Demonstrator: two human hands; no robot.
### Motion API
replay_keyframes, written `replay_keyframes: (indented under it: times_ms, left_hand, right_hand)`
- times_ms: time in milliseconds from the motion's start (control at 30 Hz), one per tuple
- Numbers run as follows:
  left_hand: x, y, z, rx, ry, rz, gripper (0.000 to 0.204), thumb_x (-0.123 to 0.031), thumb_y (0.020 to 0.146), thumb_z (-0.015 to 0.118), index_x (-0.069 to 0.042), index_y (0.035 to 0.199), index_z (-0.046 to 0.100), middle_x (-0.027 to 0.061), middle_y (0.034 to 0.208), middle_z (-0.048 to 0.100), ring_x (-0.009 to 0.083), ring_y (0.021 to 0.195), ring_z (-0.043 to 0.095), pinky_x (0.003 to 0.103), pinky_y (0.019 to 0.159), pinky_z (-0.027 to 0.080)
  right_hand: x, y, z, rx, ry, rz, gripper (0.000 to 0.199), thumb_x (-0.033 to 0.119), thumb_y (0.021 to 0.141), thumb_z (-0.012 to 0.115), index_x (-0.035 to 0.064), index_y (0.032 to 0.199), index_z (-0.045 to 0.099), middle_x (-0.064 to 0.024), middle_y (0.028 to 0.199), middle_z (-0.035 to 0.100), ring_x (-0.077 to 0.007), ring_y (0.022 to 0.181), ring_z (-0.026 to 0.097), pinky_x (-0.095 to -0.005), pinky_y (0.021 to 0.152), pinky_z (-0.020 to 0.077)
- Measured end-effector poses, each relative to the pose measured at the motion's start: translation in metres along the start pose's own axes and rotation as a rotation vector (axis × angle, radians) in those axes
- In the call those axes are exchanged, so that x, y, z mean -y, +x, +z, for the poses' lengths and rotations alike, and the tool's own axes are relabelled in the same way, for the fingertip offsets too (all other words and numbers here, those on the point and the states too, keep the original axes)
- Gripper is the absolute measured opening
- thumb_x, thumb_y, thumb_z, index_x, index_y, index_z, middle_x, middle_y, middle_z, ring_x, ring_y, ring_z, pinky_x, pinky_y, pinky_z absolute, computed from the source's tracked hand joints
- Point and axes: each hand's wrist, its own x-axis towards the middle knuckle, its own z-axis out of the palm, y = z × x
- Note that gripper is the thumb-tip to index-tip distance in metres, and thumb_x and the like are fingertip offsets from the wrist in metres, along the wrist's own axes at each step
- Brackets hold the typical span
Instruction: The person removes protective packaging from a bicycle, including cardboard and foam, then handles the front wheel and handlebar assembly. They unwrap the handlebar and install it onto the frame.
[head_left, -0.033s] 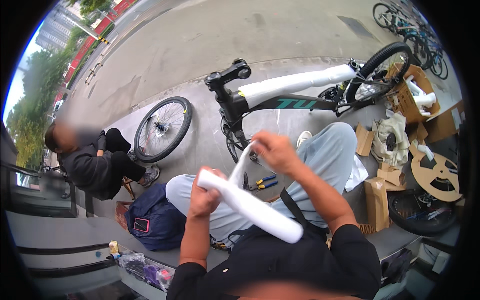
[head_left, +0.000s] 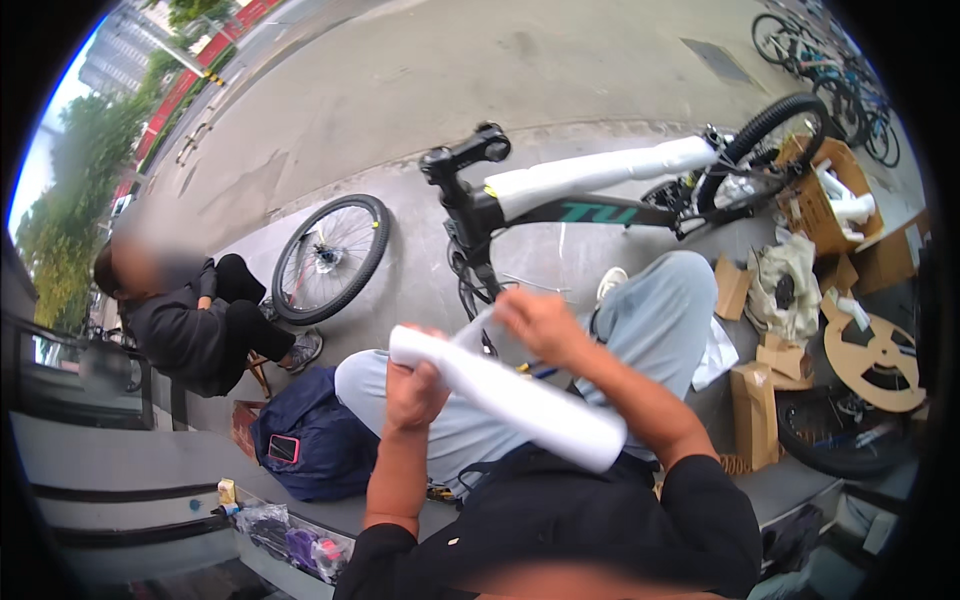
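Observation:
My left hand point(head_left: 415, 390) is closed round one end of a white foam roll point(head_left: 530, 410), which slants down to the right across my lap. A thin white strip point(head_left: 470, 332) comes off the roll near that grip. Pinched on the strip's other end is my right hand point(head_left: 538, 325), a little up and to the right. Just beyond my hands stands a dark bicycle frame point(head_left: 620, 212) with no front wheel fitted. White padding point(head_left: 600, 172) wraps its top tube. Tools with yellow and blue handles point(head_left: 540, 372) lie mostly hidden behind the roll.
A loose wheel point(head_left: 332, 258) lies to the left, near a seated person point(head_left: 190, 330). A navy bag point(head_left: 315, 435) with a phone point(head_left: 284, 449) on it is beside my left leg. To the right are cardboard pieces point(head_left: 752, 415), a carton point(head_left: 815, 205) and another wheel point(head_left: 830, 450).
My right hand has come down closer to the roll, so the strip between them looks shorter. The roll's far end has swung slightly up and to the right.

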Motion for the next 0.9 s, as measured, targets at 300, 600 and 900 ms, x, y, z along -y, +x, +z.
replay_keyframes:
  times_ms: [300, 600, 900]
  left_hand:
    - [0.009, -0.006, -0.008, 0.095, 1.221, 0.167, 0.025, -0.007, 0.095, 0.084, -0.002, 0.115, 0.070, 0.0097, 0.102, 0.071, 0.0209, 0.097, 0.071, 0.034, 0.086, 0.056]
    - [0.041, -0.002, 0.001, -0.151, -0.217, -0.241, 0.037, -0.024, 0.105, 0.076, -0.012, 0.137, 0.063, 0.0018, 0.123, 0.073, 0.0159, 0.113, 0.071, 0.034, 0.098, 0.060]
    - [0.053, -0.003, -0.009, -0.316, 1.089, 0.600, 0.035, 0.000, 0.094, 0.082, -0.004, 0.124, 0.065, 0.0120, 0.117, 0.076, 0.0279, 0.103, 0.075, 0.038, 0.090, 0.060]
  right_hand:
    - [0.023, -0.058, -0.018, 0.242, -0.164, -0.301, 0.019, 0.016, 0.093, 0.082, 0.0059, 0.106, 0.072, -0.0152, 0.090, 0.071, -0.0389, 0.079, 0.070, -0.0458, 0.069, 0.0548]
    - [-0.044, -0.031, 0.064, 0.001, 0.538, 0.151, 0.026, 0.026, 0.110, 0.066, -0.0005, 0.107, 0.069, -0.0063, 0.086, 0.069, -0.0178, 0.076, 0.064, -0.0356, 0.069, 0.0512]
    - [0.026, -0.049, 0.041, 0.216, -0.062, -0.037, 0.028, 0.012, 0.101, 0.069, 0.0006, 0.126, 0.065, -0.0279, 0.099, 0.072, -0.0500, 0.092, 0.070, -0.0507, 0.080, 0.0561]
